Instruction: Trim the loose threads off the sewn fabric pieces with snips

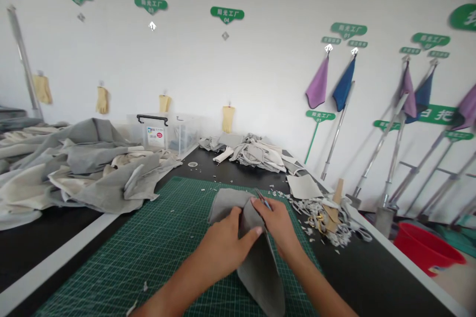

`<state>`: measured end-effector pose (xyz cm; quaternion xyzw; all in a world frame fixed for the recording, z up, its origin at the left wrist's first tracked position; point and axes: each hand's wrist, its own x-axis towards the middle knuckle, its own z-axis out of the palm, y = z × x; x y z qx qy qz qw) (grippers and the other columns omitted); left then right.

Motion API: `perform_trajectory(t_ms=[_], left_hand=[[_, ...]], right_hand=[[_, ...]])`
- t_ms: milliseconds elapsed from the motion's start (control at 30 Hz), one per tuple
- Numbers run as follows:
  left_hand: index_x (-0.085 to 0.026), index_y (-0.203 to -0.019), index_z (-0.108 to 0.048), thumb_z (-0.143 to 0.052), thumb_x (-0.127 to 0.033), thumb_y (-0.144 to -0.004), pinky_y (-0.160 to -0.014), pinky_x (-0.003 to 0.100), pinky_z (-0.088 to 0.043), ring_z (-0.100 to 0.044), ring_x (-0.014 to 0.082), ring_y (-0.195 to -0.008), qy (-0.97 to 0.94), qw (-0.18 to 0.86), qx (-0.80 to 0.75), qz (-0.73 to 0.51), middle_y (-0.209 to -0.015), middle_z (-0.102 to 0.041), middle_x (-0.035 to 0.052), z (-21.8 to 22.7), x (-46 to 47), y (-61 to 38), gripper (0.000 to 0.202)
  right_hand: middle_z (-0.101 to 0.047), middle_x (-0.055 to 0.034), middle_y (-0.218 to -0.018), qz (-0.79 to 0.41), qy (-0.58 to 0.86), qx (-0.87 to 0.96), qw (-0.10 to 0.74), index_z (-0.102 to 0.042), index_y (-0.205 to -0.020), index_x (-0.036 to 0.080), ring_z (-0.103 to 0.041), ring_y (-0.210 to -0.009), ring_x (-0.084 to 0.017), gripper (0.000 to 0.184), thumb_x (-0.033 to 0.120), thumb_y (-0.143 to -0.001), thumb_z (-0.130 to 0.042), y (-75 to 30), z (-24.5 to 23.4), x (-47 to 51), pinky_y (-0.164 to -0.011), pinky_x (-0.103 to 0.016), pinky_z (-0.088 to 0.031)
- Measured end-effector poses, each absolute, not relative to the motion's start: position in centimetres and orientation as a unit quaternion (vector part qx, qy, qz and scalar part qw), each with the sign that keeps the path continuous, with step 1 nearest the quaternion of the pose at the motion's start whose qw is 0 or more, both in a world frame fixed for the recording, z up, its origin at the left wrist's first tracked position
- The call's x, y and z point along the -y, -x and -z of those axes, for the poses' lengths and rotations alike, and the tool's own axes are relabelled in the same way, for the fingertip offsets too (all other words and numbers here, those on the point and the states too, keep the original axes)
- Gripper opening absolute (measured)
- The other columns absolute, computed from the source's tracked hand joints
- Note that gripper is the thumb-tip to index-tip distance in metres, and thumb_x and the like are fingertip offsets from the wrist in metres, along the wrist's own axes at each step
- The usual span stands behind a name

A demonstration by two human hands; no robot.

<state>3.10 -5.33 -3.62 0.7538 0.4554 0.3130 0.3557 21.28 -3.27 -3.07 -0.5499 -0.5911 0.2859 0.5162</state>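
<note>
The black surface (pixel 372 277) runs away from the person towards a white wall, and a big heap of grey and cream cloth (pixel 85 168) covers its left side. A green cutting mat (pixel 156 252) with a grid lies along the near edge, in the middle. On the mat, close to that near edge, is the grey fabric piece (pixel 260 267), folded and partly raised, with its lower end hanging towards the person. A smaller cloth pile (pixel 253 151) sits at the far edge, with a clear storage box (pixel 163 131) with a black handle left of it. Pale offcuts (pixel 327 218) are strewn along the right edge. The left hand (pixel 223 245) is clenched on a fold of the grey fabric piece, thumb pressed across it. The right hand (pixel 278 225), touching the same fold from the right, grasps a thin metal tool (pixel 263 201) whose tip points to the far edge; it is too small to name more closely.
</note>
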Motion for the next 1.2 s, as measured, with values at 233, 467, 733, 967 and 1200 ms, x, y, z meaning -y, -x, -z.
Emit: perform_trajectory(t_ms=[233, 467, 733, 967, 1200], left_hand=[[-0.024, -0.087, -0.054, -0.046, -0.042, -0.097, -0.075, 0.039, -0.037, -0.063, 0.0268, -0.085, -0.791, 0.254, -0.446, -0.332, -0.091, -0.067, 0.0121, 4.8, 3.4, -4.4, 0.022], [-0.021, -0.086, -0.057, -0.039, -0.039, -0.099, -0.078, 0.031, -0.044, -0.061, 0.0195, -0.08, -0.773, 0.253, -0.431, -0.39, -0.085, -0.067, 0.0037, 5.5, 2.1, -3.5, 0.029], [-0.019, -0.09, -0.057, -0.036, -0.037, -0.1, -0.082, 0.032, -0.045, -0.064, 0.0225, -0.09, -0.695, 0.205, -0.556, -0.408, -0.094, -0.07, 0.0072, 6.7, -1.7, 2.5, 0.029], [-0.016, -0.106, -0.061, -0.045, -0.025, -0.095, -0.087, 0.037, -0.044, -0.066, 0.0303, -0.105, -0.731, 0.145, -0.64, -0.184, -0.111, -0.07, 0.0148, 9.2, -2.5, 5.5, 0.021], [-0.017, -0.125, -0.058, -0.043, -0.011, -0.089, -0.088, 0.042, -0.044, -0.057, 0.0326, -0.114, -0.728, -0.009, -0.667, -0.155, -0.12, -0.063, 0.0153, 7.9, 0.2, 3.5, 0.039]], right_hand=[[-0.053, 0.0006, -0.064, -0.213, 0.563, 0.633, 0.487, -0.061, -0.067, 0.018, -0.047, -0.065, -0.016, 0.039, 0.046, -0.092, -0.055, -21.1, 4.5, 4.2, -0.059, -0.024, -0.033], [-0.036, 0.0047, -0.052, -0.27, 0.567, 0.556, 0.545, -0.041, -0.06, 0.021, -0.033, -0.051, -0.011, 0.042, 0.048, -0.089, -0.054, -22.4, 5.2, 3.3, -0.049, -0.024, -0.023], [-0.031, 0.0091, -0.042, -0.329, 0.597, 0.519, 0.515, -0.05, -0.067, 0.021, -0.026, -0.039, -0.008, 0.029, 0.043, -0.085, -0.055, -26.1, 6.0, 1.4, -0.041, -0.023, -0.017], [-0.031, 0.0092, -0.035, -0.357, 0.66, 0.568, 0.338, -0.073, -0.087, 0.013, -0.026, -0.034, -0.009, 0.027, 0.03, -0.079, -0.053, -27.7, 7.4, 0.0, -0.04, -0.023, -0.016], [-0.068, -0.0029, -0.064, -0.243, 0.662, 0.629, 0.327, -0.077, -0.091, 0.016, -0.064, -0.064, -0.02, 0.033, 0.039, -0.086, -0.054, -26.6, 9.6, -0.9, -0.059, -0.025, -0.042]])
